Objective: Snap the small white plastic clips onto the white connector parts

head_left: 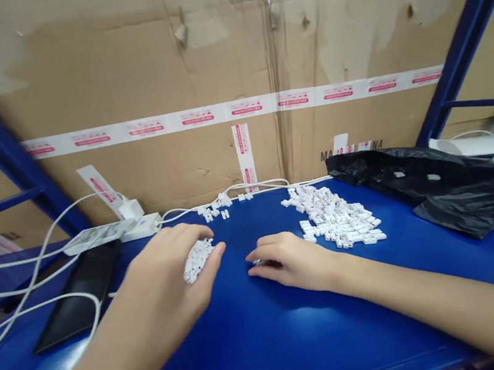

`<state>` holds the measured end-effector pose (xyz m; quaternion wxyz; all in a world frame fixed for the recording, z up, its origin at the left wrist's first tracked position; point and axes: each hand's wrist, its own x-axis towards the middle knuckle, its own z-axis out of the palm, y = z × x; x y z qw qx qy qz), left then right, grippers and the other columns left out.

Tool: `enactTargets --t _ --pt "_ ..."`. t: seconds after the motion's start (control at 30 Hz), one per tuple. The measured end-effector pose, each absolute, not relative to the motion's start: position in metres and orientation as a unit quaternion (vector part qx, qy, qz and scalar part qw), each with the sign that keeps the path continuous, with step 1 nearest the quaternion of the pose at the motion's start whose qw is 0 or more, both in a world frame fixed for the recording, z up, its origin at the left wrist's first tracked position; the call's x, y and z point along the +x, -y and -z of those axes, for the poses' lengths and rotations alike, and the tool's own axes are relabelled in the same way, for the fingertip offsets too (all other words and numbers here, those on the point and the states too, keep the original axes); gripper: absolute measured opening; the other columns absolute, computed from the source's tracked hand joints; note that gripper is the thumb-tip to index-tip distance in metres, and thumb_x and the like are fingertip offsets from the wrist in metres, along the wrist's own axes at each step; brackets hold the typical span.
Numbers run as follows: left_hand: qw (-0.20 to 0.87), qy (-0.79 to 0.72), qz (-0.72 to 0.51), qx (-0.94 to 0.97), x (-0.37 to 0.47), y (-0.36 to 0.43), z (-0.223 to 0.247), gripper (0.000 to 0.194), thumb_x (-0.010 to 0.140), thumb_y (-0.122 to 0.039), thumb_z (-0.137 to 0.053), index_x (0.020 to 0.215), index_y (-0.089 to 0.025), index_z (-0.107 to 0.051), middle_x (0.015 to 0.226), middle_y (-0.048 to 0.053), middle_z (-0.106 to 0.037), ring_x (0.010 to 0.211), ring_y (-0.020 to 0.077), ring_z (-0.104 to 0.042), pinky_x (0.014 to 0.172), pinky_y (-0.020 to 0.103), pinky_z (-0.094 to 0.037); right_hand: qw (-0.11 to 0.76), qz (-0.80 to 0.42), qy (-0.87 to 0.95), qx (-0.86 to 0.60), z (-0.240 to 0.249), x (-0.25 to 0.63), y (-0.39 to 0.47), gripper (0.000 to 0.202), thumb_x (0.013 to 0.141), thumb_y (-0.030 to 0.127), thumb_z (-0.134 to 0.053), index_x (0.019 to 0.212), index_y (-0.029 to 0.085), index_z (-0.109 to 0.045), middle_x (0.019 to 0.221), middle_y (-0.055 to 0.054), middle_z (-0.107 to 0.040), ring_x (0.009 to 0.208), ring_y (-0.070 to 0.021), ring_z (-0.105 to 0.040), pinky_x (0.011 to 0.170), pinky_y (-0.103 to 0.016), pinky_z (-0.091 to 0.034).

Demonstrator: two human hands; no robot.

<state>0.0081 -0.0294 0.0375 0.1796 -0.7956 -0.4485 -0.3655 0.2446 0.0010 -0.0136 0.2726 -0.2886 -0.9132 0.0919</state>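
Observation:
My left hand (169,272) is curved around a heap of small white plastic pieces (199,259), with thumb and fingers apart. The heap shows through that gap; whether the hand touches it I cannot tell. Just to the right, my right hand (287,260) hangs low over the blue tabletop (253,340), fingers curled toward the thumb. A tiny shiny bit (258,262) shows between its fingertips, too small to name. Beyond the right hand spreads a larger pile of white rectangular plastic pieces (338,214). A few similar loose pieces (217,207) lie near the back edge.
A white power strip (109,233) with a plugged-in charger (131,208) sits at the back left, its cables looping over a dark phone-like slab (79,293). Crumpled black plastic (450,196) lies at the right. Taped cardboard (154,74) stands behind, between blue metal posts (461,32).

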Motion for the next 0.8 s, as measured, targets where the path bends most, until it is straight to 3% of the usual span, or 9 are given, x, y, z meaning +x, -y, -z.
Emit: enactTargets --t 0.1,0.2,0.53,0.8 --pt "0.203 0.443 0.268 -0.831 0.016 0.0 -0.022 0.024 0.095 -0.039 -0.054 0.103 -0.022 -0.068 0.105 0.009 -0.075 0.103 0.031 -0.067 0.089 0.046 -0.05 0.286 -0.091 0.91 -0.285 0.015 0.245 -0.001 0.022 0.101 0.029 -0.059 0.113 0.015 -0.073 0.092 -0.007 -0.069 0.079 -0.0173 -0.065 0.071 -0.028 -0.05" --pt "0.204 0.432 0.236 -0.846 0.031 -0.02 -0.007 0.023 0.098 -0.028 -0.047 0.107 -0.018 -0.066 0.111 0.01 -0.073 0.107 0.029 -0.066 0.093 0.046 -0.046 0.272 -0.078 0.911 -0.3 0.014 0.246 0.002 0.023 0.102 0.028 -0.057 0.115 0.015 -0.072 0.095 -0.008 -0.067 0.081 -0.0177 -0.065 0.072 -0.028 -0.049" --pt "0.267 0.384 0.338 -0.817 0.04 -0.003 0.002 0.022 0.097 -0.036 -0.054 0.103 -0.019 -0.067 0.099 0.003 -0.072 0.097 0.0206 -0.064 0.099 0.039 -0.045 0.234 -0.047 0.908 -0.346 0.017 0.256 -0.001 0.02 0.098 0.024 -0.06 0.09 0.009 -0.07 0.086 -0.004 -0.055 0.081 -0.0167 -0.057 0.081 -0.033 -0.046" --pt "0.233 0.384 0.365 -0.816 0.041 0.014 0.002 0.021 0.094 -0.033 -0.061 0.103 -0.017 -0.071 0.099 0.004 -0.073 0.098 0.0211 -0.065 0.102 0.042 -0.048 0.203 -0.041 0.916 -0.345 0.012 0.258 0.002 0.019 0.1 0.021 -0.057 0.089 0.008 -0.066 0.088 -0.003 -0.052 0.09 -0.0176 -0.058 0.085 -0.033 -0.044"
